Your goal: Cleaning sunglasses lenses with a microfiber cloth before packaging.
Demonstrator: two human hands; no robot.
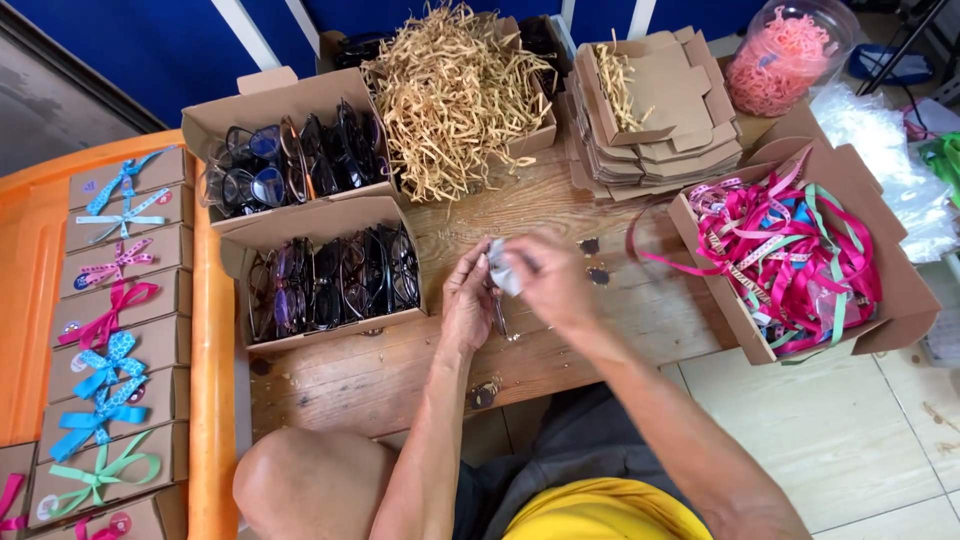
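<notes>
Over the wooden table point(600, 330), my left hand point(468, 300) holds a pair of glasses point(499, 318), of which only a dark, thin part shows below my fingers. My right hand point(548, 280) pinches a small pale cloth point(503, 268) against the glasses. Both hands meet near the table's middle, just right of a cardboard box of dark glasses point(335, 280).
A second box of glasses point(290, 165) stands behind the first. Shredded paper straw point(455, 90) fills a box at the back. Flat cardboard boxes point(655, 110) are stacked at the right. A ribbon box point(800, 260) sits far right. Ribbon-tied boxes point(115, 330) lie on an orange tray point(212, 330) at left.
</notes>
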